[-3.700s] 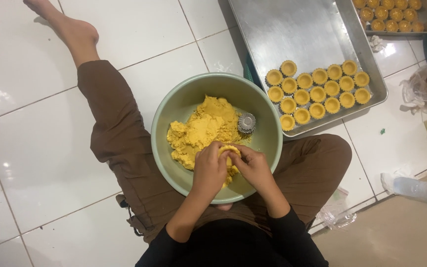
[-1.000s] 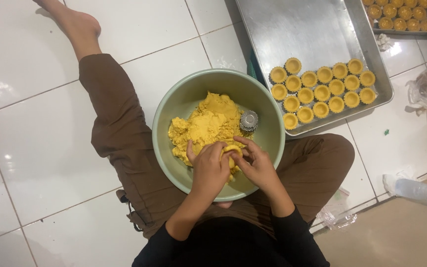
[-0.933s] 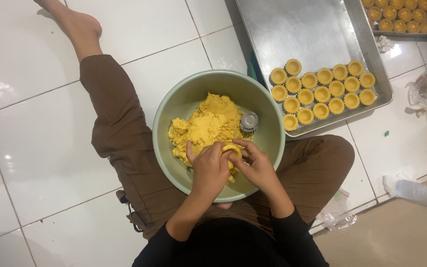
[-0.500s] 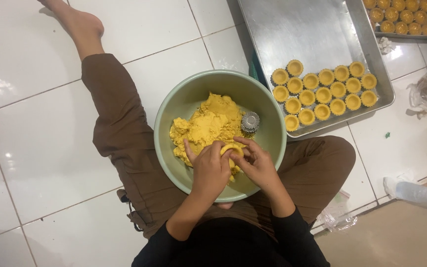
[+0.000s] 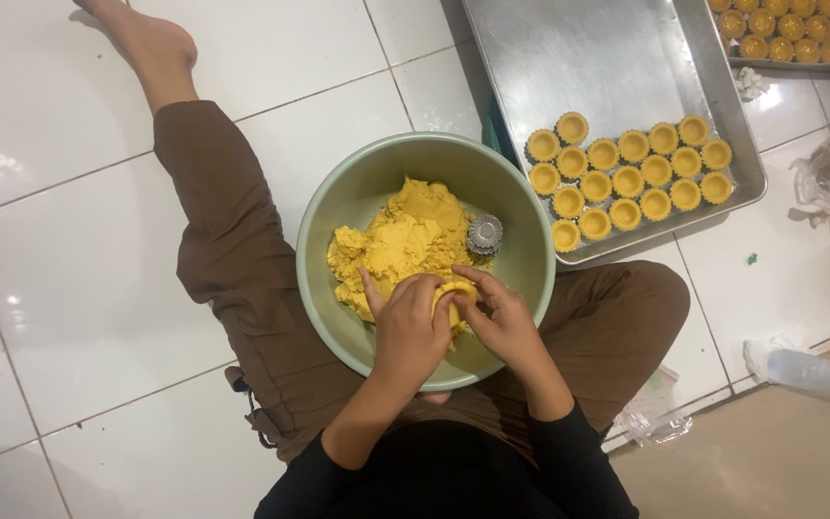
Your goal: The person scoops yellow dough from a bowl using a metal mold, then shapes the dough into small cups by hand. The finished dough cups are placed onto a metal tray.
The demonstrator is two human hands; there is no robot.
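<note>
Head view, hands: left hand (image 5: 410, 332) and right hand (image 5: 501, 317) meet over the near side of the green bowl (image 5: 338, 279); fingers (image 5: 427, 288) pinching a small dough piece (image 5: 455, 293) between them
Dough: yellow dough mass (image 5: 401, 240) heaped at the bowl's middle; looks soft, crumbly, light; best pinched off at its near edge, gently
Mould: small fluted metal mould (image 5: 485, 234) beside the mass, toward the bowl's right rim
Tray: steel tray (image 5: 588, 67) with filled tart shells (image 5: 626, 178) along its near edge
Floor: glossy white tiled floor (image 5: 40, 250); the person sits on it, bowl between the legs; plastic bottle (image 5: 818, 373) at right
</note>
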